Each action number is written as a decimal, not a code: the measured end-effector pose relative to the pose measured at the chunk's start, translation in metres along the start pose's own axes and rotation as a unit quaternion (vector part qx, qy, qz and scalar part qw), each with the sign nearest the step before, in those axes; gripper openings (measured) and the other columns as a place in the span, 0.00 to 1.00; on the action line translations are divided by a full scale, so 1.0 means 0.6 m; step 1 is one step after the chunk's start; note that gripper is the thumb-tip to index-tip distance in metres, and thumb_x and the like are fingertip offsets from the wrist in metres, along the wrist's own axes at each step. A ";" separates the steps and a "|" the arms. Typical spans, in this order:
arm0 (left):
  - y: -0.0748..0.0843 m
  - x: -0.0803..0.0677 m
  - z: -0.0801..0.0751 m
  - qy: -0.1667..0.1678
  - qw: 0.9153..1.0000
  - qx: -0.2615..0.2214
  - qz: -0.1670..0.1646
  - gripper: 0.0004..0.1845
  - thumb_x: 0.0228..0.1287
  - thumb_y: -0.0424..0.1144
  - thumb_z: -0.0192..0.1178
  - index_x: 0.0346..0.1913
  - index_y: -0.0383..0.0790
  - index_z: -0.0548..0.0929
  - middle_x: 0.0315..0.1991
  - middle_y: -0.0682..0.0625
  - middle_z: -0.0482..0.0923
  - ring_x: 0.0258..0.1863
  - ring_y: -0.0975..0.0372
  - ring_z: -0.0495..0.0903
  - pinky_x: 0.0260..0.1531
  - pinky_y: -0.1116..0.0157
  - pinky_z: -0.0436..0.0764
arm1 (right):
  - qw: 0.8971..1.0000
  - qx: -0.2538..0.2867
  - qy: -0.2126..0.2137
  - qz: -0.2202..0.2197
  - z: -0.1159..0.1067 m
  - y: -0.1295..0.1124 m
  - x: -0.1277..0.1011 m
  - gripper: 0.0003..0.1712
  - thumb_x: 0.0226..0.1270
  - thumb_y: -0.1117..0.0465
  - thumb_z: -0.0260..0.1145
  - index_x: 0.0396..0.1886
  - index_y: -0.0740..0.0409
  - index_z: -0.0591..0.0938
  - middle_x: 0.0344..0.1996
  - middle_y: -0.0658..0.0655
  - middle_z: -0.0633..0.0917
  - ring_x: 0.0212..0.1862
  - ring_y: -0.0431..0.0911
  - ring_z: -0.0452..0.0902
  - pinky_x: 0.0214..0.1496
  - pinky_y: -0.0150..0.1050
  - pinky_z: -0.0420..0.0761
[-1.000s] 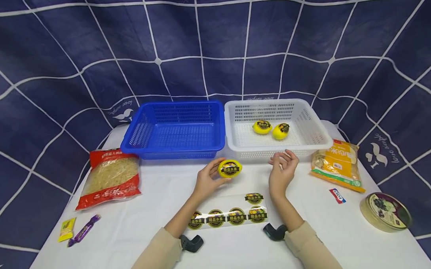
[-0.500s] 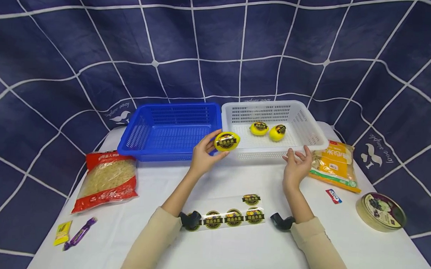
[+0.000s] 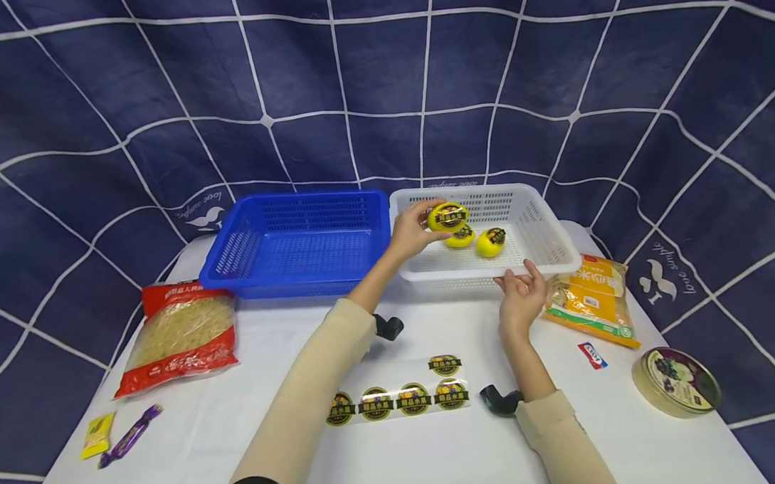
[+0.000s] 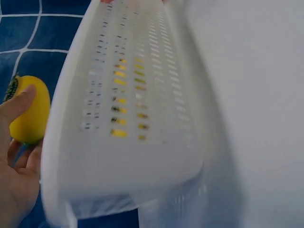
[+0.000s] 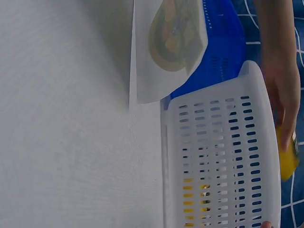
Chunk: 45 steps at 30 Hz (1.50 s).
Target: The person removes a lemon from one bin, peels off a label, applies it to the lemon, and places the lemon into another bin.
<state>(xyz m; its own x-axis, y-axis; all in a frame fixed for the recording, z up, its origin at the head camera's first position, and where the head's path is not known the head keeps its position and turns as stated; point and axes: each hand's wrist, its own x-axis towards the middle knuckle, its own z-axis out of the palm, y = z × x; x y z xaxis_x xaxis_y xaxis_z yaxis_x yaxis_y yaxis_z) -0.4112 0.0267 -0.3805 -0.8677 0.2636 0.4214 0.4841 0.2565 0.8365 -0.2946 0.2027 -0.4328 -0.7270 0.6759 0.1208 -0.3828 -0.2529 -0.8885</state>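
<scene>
My left hand (image 3: 421,225) grips a yellow lemon (image 3: 447,217) with a dark round sticker and holds it over the left part of the white basket (image 3: 554,233). Two more stickered lemons (image 3: 491,241) lie on the basket's floor. In the left wrist view the held lemon (image 4: 31,111) sits against my fingers beside the white basket wall (image 4: 128,118). My right hand (image 3: 521,279) is open, its fingers at the basket's front rim. A clear sheet of round stickers (image 3: 398,395) lies on the white table between my forearms.
An empty blue basket (image 3: 298,239) stands left of the white one. A red noodle pack (image 3: 179,334) and two candies (image 3: 114,435) lie at the left. At the right lie a yellow food pack (image 3: 591,295), a small packet (image 3: 591,354) and a round tin (image 3: 676,380).
My left hand has carried the lemon from the table's middle up and right over the white basket. My right hand has moved right to the basket's front rim.
</scene>
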 end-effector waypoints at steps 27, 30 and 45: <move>-0.057 0.036 0.041 -0.235 0.921 0.286 -0.120 0.34 0.43 0.37 0.74 0.59 0.50 0.76 0.61 0.49 0.69 0.62 0.54 0.64 0.65 0.58 0.60 | 0.999 0.004 -0.037 -0.011 0.003 -0.016 -0.036 0.25 0.63 0.77 0.55 0.61 0.69 0.65 0.31 0.58 0.68 0.30 0.46 0.78 0.43 0.38 0.83; -0.064 0.032 0.041 -0.243 0.913 0.297 -0.136 0.34 0.46 0.37 0.73 0.60 0.50 0.75 0.62 0.50 0.69 0.63 0.55 0.63 0.65 0.58 0.60 | 0.999 0.002 -0.038 -0.008 0.002 -0.006 -0.036 0.26 0.63 0.76 0.56 0.61 0.68 0.65 0.31 0.57 0.69 0.31 0.46 0.78 0.43 0.38 0.83; -0.065 0.038 0.028 -0.245 0.893 0.341 -0.161 0.36 0.55 0.27 0.62 0.66 0.51 0.66 0.64 0.49 0.66 0.64 0.53 0.61 0.66 0.58 0.60 | 0.999 0.013 -0.045 -0.018 0.004 0.015 -0.023 0.27 0.62 0.75 0.59 0.62 0.63 0.68 0.32 0.59 0.73 0.32 0.45 0.78 0.42 0.37 0.83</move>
<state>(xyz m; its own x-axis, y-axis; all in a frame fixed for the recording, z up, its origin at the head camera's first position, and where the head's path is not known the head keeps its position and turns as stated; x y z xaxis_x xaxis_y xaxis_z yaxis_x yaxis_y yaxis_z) -0.4478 0.0381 -0.4091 -0.9014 0.4074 -0.1467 0.3197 0.8546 0.4092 -0.2893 0.1896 -0.4412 -0.7606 0.6200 0.1925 -0.4234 -0.2489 -0.8711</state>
